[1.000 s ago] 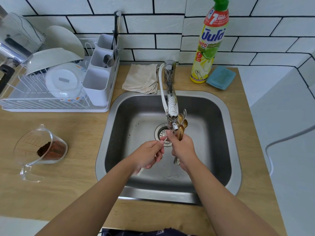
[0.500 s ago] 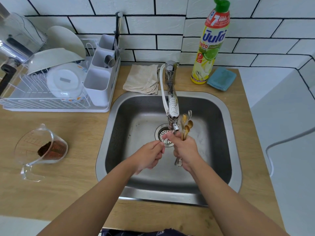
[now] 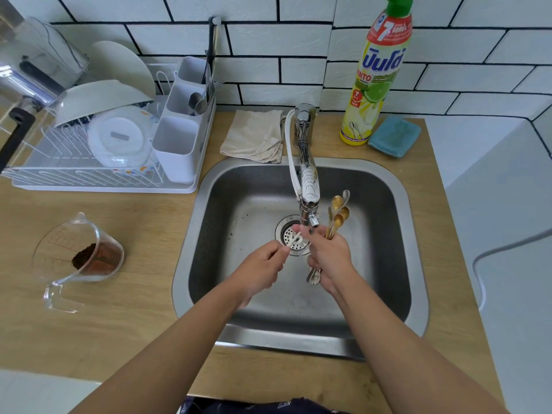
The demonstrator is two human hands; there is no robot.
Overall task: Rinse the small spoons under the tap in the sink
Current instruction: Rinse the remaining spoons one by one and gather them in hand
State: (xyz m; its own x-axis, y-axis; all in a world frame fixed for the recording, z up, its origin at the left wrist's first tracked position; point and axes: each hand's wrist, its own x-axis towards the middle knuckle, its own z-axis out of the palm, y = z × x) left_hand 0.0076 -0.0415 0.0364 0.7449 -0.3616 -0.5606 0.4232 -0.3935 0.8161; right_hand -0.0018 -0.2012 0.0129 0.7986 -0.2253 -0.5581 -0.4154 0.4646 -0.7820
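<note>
A single wide-angle camera sat at the person's head, facing forward and steeply down onto the sink (image 3: 418,264) and wooden counter (image 3: 119,324). Both forearms reached in from the bottom edge, close to the lens.

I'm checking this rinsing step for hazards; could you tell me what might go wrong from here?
1. The right hand grips a loose bundle of small spoons while also pinching at the single spoon held by the left hand; one could slip into the sink.
2. That work happens directly over the drain strainer, so a dropped spoon may land there.
3. The spoon bowls stand close beside the tap spout and could knock it.
</note>
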